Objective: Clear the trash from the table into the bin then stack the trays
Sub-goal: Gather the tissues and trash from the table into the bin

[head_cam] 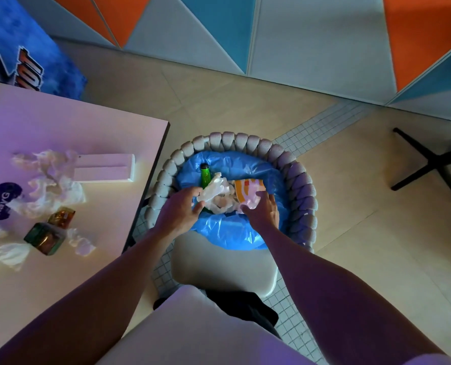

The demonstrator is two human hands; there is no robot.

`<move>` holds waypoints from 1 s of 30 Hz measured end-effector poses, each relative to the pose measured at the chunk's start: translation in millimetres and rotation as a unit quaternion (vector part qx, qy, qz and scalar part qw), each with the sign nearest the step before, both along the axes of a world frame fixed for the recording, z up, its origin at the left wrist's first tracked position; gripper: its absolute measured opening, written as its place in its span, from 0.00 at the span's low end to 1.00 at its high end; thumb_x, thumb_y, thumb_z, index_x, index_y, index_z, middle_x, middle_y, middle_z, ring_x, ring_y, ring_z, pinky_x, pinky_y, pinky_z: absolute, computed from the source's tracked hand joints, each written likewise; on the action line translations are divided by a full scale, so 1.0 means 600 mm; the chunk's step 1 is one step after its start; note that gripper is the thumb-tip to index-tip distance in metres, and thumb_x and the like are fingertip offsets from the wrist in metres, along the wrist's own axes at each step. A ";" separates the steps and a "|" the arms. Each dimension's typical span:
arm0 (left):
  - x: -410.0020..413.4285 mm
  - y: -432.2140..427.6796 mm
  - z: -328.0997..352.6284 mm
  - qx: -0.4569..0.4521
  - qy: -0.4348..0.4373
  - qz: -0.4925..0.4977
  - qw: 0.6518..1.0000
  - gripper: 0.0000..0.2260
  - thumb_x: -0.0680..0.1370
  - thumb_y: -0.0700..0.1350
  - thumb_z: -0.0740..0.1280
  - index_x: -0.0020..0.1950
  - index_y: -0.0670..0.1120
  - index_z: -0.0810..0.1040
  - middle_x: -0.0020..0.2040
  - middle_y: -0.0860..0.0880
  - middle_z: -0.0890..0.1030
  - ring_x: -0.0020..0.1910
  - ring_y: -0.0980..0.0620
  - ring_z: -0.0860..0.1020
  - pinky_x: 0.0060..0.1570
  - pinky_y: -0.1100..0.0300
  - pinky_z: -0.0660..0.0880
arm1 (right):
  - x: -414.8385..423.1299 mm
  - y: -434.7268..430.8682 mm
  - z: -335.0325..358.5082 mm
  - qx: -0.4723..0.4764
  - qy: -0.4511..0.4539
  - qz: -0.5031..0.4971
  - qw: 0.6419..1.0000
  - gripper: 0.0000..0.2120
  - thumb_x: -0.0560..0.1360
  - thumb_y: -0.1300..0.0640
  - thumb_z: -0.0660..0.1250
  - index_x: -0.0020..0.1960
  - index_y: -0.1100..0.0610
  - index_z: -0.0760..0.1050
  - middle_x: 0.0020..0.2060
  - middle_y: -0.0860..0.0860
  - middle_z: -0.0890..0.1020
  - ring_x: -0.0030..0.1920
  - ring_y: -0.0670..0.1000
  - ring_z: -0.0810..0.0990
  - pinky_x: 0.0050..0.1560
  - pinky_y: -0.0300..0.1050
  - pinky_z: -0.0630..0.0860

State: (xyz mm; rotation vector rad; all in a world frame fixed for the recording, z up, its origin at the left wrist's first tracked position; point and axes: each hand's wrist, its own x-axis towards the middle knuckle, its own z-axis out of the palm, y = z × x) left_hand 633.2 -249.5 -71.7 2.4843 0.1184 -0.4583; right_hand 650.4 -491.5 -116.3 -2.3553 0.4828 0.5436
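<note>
Bottle (pixel 205 176), green, only neck and shoulder show; the rest is behind the wad (pixel 217 192) and left hand (pixel 182 208). Near rim of bin (pixel 302 185) is covered by the overhanging blue liner (pixel 227 233) and a chair (pixel 224 267) seat. Surface (pixel 61 122) is cut off at the left edge, as are some of the tissues (pixel 53 185) strewn on it. Also there: a white box (pixel 104 168), far; a dark round disc (pixel 2 201) with print; two small cartons (pixel 46 237), near, contents unclear in the dim light. Bin stands on the floor just right of the surface. Inside lie bottle, white wad and an orange-striped wrapper (pixel 246 189). Both arms reach over the chair into the bin. Left hand, thumb and fingers curled round the wad's left edge. Right hand (pixel 263 210), back up, a pale crumpled scrap (pixel 250 201) at its thumb side; cannot tell whether it grips.
</note>
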 end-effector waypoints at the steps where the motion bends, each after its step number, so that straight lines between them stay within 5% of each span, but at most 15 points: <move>1: -0.008 0.004 0.001 0.003 0.004 0.006 1.000 0.17 0.81 0.51 0.70 0.69 0.51 0.77 0.63 0.50 0.84 0.56 0.49 0.84 0.56 0.48 0.82 | -0.003 0.002 0.001 0.000 0.001 0.005 1.000 0.29 0.72 0.49 0.76 0.70 0.55 0.72 0.67 0.55 0.74 0.65 0.58 0.75 0.62 0.51 0.74; 13: -0.105 0.064 0.040 0.021 0.003 0.068 0.997 0.09 0.79 0.47 0.72 0.58 0.50 0.85 0.53 0.54 0.87 0.51 0.55 0.85 0.50 0.63 0.76 | -0.052 0.040 0.026 0.011 0.008 0.081 0.997 0.16 0.75 0.54 0.72 0.62 0.54 0.79 0.60 0.54 0.82 0.63 0.58 0.79 0.61 0.52 0.77; 22: -0.177 0.154 0.077 0.027 -0.003 0.150 0.988 0.08 0.76 0.49 0.71 0.54 0.53 0.85 0.52 0.53 0.88 0.52 0.51 0.85 0.53 0.51 0.82 | -0.044 0.137 0.058 0.031 -0.014 0.175 0.984 0.14 0.76 0.54 0.71 0.60 0.57 0.80 0.57 0.54 0.84 0.61 0.56 0.80 0.62 0.51 0.77; 30: -0.247 0.243 0.066 0.007 -0.026 0.224 0.974 0.05 0.77 0.48 0.73 0.53 0.52 0.85 0.49 0.56 0.87 0.48 0.56 0.85 0.51 0.57 0.81 | -0.057 0.246 0.083 0.077 -0.020 0.208 0.975 0.10 0.76 0.58 0.73 0.56 0.56 0.82 0.49 0.55 0.85 0.52 0.58 0.84 0.57 0.56 0.81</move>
